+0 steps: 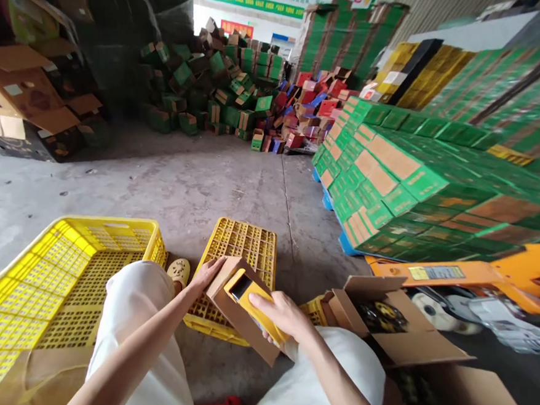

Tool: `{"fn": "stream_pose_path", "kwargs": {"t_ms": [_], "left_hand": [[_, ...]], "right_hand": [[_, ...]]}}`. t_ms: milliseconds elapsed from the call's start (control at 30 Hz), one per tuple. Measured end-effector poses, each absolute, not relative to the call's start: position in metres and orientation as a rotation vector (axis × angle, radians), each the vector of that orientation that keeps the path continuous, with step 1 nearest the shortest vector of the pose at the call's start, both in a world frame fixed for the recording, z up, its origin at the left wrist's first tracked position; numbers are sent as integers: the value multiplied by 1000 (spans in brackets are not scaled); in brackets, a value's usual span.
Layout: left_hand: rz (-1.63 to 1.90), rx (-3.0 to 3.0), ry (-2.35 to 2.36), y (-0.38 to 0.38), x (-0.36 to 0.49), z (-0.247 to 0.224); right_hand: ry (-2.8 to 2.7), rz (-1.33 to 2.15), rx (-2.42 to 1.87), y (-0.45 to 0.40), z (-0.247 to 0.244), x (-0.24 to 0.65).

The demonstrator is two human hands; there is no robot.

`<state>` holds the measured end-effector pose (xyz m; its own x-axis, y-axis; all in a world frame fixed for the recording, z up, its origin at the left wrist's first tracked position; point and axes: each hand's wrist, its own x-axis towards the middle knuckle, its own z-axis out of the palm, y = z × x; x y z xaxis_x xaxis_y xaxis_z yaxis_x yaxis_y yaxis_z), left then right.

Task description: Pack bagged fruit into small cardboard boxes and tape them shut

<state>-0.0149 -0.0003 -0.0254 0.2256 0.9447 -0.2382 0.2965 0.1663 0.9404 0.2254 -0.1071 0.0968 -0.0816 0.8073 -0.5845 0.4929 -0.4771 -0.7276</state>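
Note:
Between my knees a small brown cardboard box [228, 298] is tilted over an upturned yellow plastic crate [247, 238]. My left hand [210, 272] grips the box at its upper left edge, fingers laid along the top. In my right hand [282, 313] is a yellow handheld device [259, 311] with a dark panel near its far end. My fingers wrap round its body and the thumb lies on top. It is held close against the box; whether the two touch is hard to tell. The device's underside is hidden.
A large yellow crate [154, 232] stands left. An open carton [423, 346] holding dark and yellow items sits right, beside an orange pallet jack [478, 274]. Stacked green cartons [402, 184] rise behind it. Loose green and red boxes [239, 96] are heaped at the back.

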Motion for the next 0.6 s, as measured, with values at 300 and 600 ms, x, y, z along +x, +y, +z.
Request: {"fn": "stream_pose_path", "kwargs": {"t_ms": [300,600], "left_hand": [[754,1196,1246,7,-57,-66],[788,1198,1201,18,-42,-98]], "right_hand": [[-1541,1614,-2152,-3,55,150],[-1534,1675,-2205,-5,55,163]]}}
